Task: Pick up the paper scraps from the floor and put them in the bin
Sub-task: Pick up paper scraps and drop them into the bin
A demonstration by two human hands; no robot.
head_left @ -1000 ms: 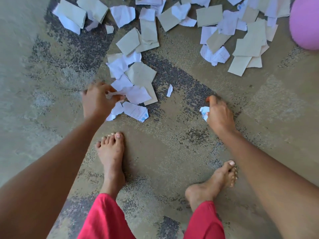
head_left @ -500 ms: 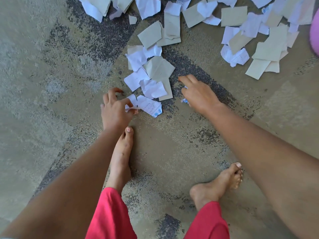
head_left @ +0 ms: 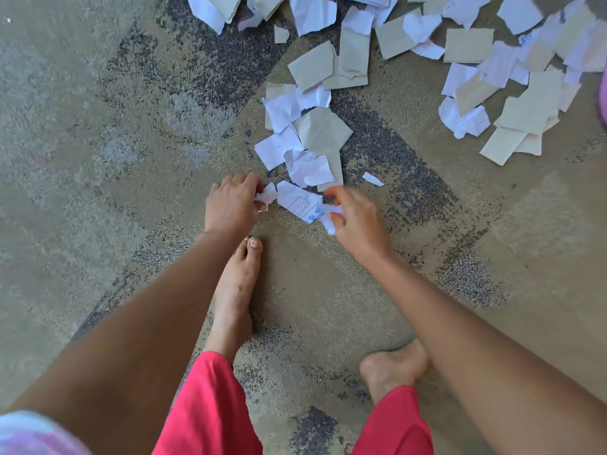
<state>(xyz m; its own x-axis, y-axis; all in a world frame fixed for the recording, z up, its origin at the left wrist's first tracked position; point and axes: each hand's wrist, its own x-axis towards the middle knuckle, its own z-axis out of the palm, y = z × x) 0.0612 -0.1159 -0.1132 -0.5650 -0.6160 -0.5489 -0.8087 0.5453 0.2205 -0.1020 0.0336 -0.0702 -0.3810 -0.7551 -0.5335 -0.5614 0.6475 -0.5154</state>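
Observation:
Several white and tan paper scraps (head_left: 315, 133) lie scattered on the patterned carpet, from the middle up to the top edge. My left hand (head_left: 230, 205) is closed around a crumpled white scrap (head_left: 267, 196). My right hand (head_left: 354, 221) grips another crumpled white scrap (head_left: 328, 218). Between both hands lies a printed white scrap (head_left: 297, 200) flat on the carpet, with my right fingers at its edge. A tiny white sliver (head_left: 372, 178) rests just beyond my right hand.
My bare feet (head_left: 235, 290) stand on the carpet just below the hands, red trouser legs (head_left: 210, 408) at the bottom. A pink round object (head_left: 602, 96) shows at the right edge. A larger heap of scraps (head_left: 512, 103) lies upper right.
My right hand has come down and left from the small sliver to the printed scrap, still clutching its scrap. My left hand stays by the printed scrap with fingers now curled shut on its crumpled scrap.

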